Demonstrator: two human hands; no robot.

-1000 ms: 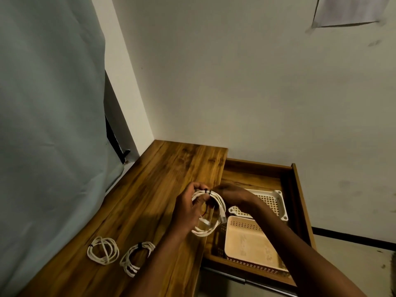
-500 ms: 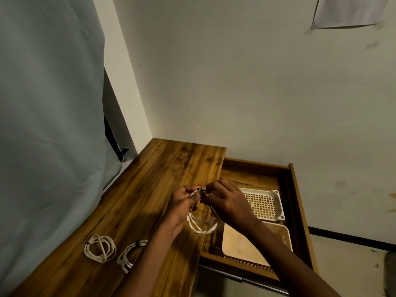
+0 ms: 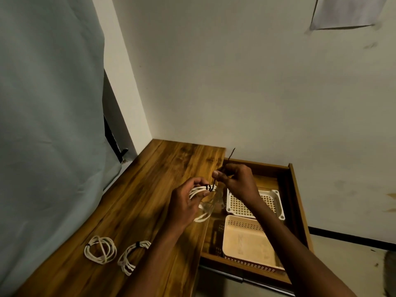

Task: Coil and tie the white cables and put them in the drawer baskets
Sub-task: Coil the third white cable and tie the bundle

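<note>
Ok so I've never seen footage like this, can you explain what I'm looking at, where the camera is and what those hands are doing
There is no machine here. The picture comes from a wide-angle camera worn on a person's head, looking forward and down at their own two bare hands.

The left hand holds a coiled white cable. The right hand pinches a thin dark tie that loops around the coil, so the bundle is being tied.

On the wooden table lie two more white coils: one near the left edge and one beside it with a dark tie round it.

To the right an open drawer holds two plastic baskets, a white one behind a cream one. Neither holds a cable that I can see.
</note>
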